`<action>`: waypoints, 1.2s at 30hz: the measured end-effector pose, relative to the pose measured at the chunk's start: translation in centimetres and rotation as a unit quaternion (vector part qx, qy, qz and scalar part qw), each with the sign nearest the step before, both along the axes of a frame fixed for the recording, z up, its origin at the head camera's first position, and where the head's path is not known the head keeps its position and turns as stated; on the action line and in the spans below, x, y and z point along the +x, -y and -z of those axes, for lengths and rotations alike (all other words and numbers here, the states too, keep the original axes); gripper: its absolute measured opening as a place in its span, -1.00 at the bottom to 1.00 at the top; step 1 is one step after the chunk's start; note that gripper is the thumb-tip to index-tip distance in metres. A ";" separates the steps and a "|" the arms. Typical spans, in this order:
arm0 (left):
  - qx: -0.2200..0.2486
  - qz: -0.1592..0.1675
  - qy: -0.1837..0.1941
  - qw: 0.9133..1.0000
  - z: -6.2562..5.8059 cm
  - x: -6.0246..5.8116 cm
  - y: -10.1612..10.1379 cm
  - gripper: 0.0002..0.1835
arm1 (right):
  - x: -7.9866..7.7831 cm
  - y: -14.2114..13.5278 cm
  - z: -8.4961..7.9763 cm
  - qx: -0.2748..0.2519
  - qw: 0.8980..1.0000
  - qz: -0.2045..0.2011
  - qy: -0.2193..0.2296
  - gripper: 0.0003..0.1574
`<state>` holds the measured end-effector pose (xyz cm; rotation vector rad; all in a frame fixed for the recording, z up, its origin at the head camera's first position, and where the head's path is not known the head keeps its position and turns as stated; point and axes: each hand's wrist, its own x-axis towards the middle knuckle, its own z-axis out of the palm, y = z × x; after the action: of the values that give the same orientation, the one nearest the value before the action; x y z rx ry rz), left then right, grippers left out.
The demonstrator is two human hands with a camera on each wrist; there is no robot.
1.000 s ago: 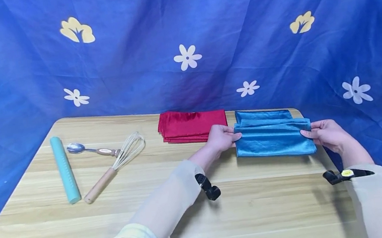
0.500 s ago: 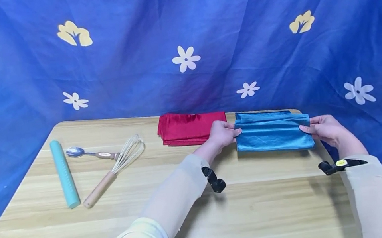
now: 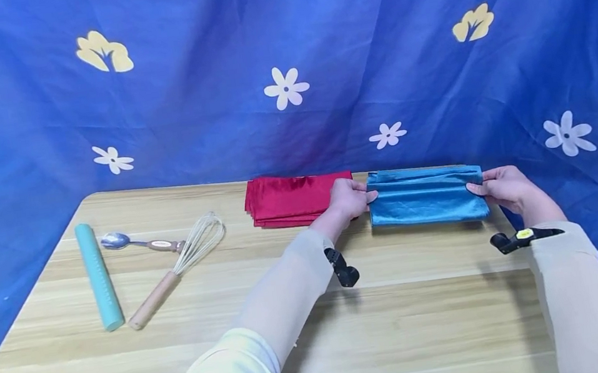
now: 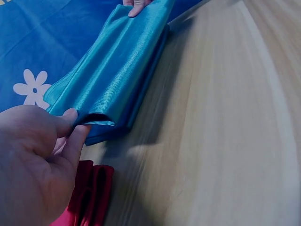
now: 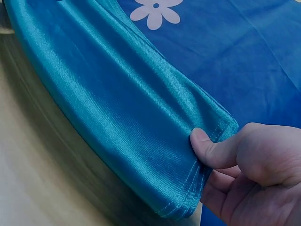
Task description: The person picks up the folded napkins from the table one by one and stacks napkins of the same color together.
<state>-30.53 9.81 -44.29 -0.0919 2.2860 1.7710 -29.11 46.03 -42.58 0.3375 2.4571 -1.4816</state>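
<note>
A folded shiny blue cloth (image 3: pixel 425 200) stretches between both hands at the back right of the table. My left hand (image 3: pixel 348 199) pinches its left edge between thumb and fingers, beside the folded red cloths (image 3: pixel 292 199). At the opposite edge my right hand (image 3: pixel 510 189) pinches the stitched corner, the thumb (image 5: pixel 207 148) lying on top. Beneath the held cloth, the left wrist view shows more folded blue cloth (image 4: pixel 101 135) on the table. In the head view that lower cloth is mostly hidden; whether the two touch all along I cannot tell.
On the left of the wooden table (image 3: pixel 408 323) lie a turquoise rolling pin (image 3: pixel 99 276), a spoon (image 3: pixel 142 242) and a whisk (image 3: pixel 176 270) whose wires meet the spoon's handle. A blue flowered curtain (image 3: pixel 208 97) hangs behind the table's back edge.
Both hands have carried the blue cloth away from me, towards the back edge, so it now covers most of the blue cloth behind it. The grip of each hand is unchanged.
</note>
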 end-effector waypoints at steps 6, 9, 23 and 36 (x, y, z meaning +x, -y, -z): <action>-0.007 -0.015 0.008 1.000 0.1 -0.9 -0.4 -0.67 | -1.0 0.1 0.4 0.011 1.000 0.000 -0.005 -0.77; -0.015 -0.021 0.007 1.000 0.3 -1.3 -0.6 -0.69 | -1.3 0.4 0.7 0.009 1.000 0.000 -0.009 -0.55; -0.067 -0.034 0.006 0.997 2.6 -2.9 -2.1 -0.68 | -2.6 0.7 2.4 0.059 0.997 0.047 -0.013 -0.30; -0.020 0.017 -0.045 0.999 4.5 -2.5 -0.9 -0.61 | -2.7 0.8 4.3 0.096 0.994 0.050 -0.016 -0.17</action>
<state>-33.01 10.71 -48.81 0.0200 2.3706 1.7451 -31.79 45.20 -46.90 0.4832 2.6515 -1.2992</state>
